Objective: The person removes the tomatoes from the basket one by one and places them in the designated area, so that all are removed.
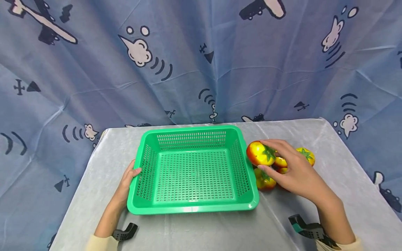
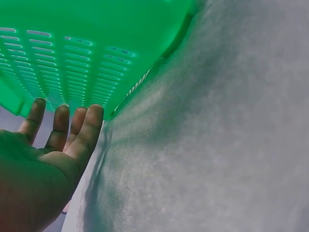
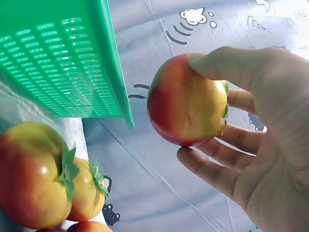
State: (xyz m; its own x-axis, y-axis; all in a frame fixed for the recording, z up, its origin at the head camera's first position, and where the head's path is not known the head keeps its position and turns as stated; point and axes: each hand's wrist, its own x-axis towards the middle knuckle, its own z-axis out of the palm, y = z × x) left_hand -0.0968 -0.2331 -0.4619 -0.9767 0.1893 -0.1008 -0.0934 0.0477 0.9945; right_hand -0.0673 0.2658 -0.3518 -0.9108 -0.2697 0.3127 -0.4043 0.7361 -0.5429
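Note:
A green plastic basket (image 1: 193,209) with slotted walls and floor stands in the middle of the table, with nothing inside. My left hand (image 1: 126,179) holds its left side, thumb over the rim and fingers against the outer wall (image 2: 72,72). Beside the basket's right rim, my right hand (image 1: 295,170) grips a red-and-yellow tomato (image 1: 259,153) with a green star-shaped calyx. The right wrist view shows this tomato (image 3: 186,101) between thumb and fingers, raised off the table. Below and behind the hand lie several similar tomatoes (image 1: 265,180), partly hidden by it.
A grey-white cloth covers the table (image 1: 213,233). Behind it hangs a blue curtain (image 1: 188,69) printed with planes and clouds. Another tomato (image 1: 306,156) lies at the far right of the group, past my right hand.

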